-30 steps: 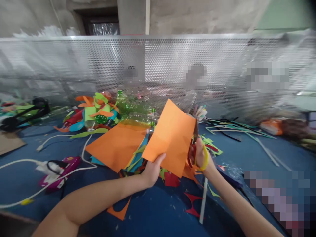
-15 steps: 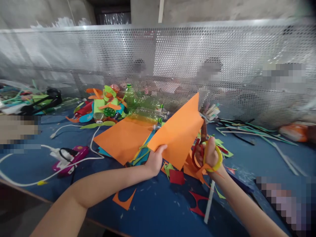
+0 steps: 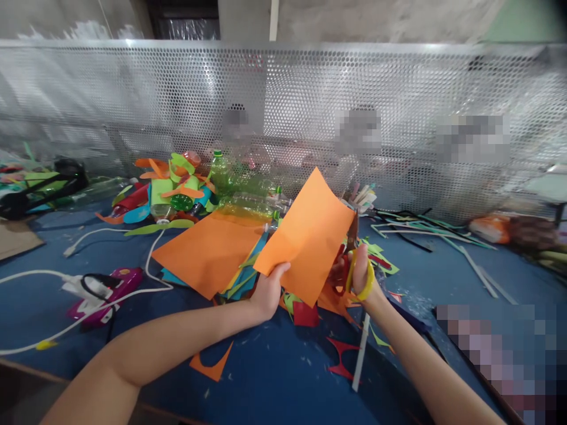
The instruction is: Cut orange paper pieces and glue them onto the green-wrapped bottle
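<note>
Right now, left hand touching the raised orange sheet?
Touching. Head view shows the left hand pinching the lower edge of the raised orange sheet, thumb over its front face.

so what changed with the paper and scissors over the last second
The left hand turned the sheet: half a second ago its top corner pointed up to the right, now it has swung back left, much as at the start. The right hand kept the scissors at the sheet's right edge. Nothing was taken or let go; the glue gun lies as before.
</note>
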Motion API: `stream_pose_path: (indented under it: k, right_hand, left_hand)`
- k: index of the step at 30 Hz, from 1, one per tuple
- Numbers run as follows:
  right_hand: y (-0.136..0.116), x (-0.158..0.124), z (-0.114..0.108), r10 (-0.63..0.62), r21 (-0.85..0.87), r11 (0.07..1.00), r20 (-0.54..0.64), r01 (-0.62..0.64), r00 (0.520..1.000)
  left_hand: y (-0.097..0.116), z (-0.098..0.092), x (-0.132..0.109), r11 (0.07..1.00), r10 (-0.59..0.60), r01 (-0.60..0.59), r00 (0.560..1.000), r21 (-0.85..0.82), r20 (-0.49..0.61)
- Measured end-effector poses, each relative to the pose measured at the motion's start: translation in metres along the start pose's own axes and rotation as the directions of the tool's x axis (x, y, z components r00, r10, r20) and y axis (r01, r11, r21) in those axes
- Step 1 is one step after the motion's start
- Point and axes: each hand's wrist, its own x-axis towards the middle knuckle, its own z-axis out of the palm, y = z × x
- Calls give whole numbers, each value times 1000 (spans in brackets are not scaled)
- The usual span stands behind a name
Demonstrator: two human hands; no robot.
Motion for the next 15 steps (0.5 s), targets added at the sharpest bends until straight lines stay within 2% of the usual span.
stream_pose_path:
  k: [3,6,10,15]
  right_hand:
    - [-3,0,-1,125,118,985,5,-125,992]
    - [-4,1,-2,177,197,965,11,-175,984]
    - [-4,0,-3,143,213,966,18,-144,989]
    - [-2,1,-3,68,185,980,28,-72,997]
  left_hand:
    - [-1,0,0,1000,23,-23,1000,-2,9]
    - [-3,-1,1,998,70,-70,997,7,22]
    - [-7,-3,3,995,96,-96,995,16,37]
    - [-9,-5,5,994,108,-108,994,4,7]
